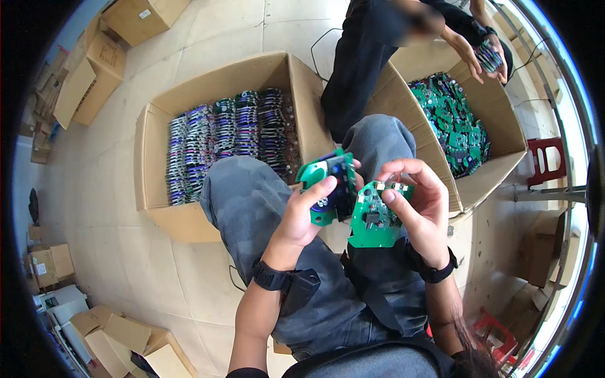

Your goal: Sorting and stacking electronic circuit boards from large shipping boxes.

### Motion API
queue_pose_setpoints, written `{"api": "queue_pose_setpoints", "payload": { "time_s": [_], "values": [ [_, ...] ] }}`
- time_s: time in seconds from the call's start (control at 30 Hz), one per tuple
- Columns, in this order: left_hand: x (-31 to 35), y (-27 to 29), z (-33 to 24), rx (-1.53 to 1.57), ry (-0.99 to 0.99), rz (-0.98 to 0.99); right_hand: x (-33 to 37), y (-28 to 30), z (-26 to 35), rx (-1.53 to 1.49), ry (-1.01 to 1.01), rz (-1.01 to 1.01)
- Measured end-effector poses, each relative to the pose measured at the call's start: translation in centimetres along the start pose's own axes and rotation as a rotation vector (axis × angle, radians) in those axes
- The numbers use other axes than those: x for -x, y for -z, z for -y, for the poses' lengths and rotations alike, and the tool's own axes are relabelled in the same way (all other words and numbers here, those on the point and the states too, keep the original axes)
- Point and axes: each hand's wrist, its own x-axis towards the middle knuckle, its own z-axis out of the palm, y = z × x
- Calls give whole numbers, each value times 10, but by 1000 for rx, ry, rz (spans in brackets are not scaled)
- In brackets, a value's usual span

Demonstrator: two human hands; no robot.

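Above my lap, my left hand (305,211) is closed around a green circuit board (322,217) with a dark blue part on its face, the thumb pressed on top. It may be more than one board; the edges overlap. My right hand (422,201) pinches another green circuit board (373,220) between thumb and fingers. That board carries a black component, small white connectors and a round hole near its upper edge. The two hands are close together, with the boards almost touching.
An open cardboard box (189,223) with rows of stacked boards stands ahead to the left. Another box (488,183) at the right holds loosely piled green boards. Beside it a person (353,69) holds several boards. Red stools (547,160) and more cartons (97,79) stand around.
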Motion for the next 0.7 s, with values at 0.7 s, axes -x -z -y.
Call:
{"api": "queue_pose_setpoints", "payload": {
  "time_s": [0.7],
  "values": [
    [-5,-2,12,517,155,-138,-22,-21,4,401,640,242]
  ]
}}
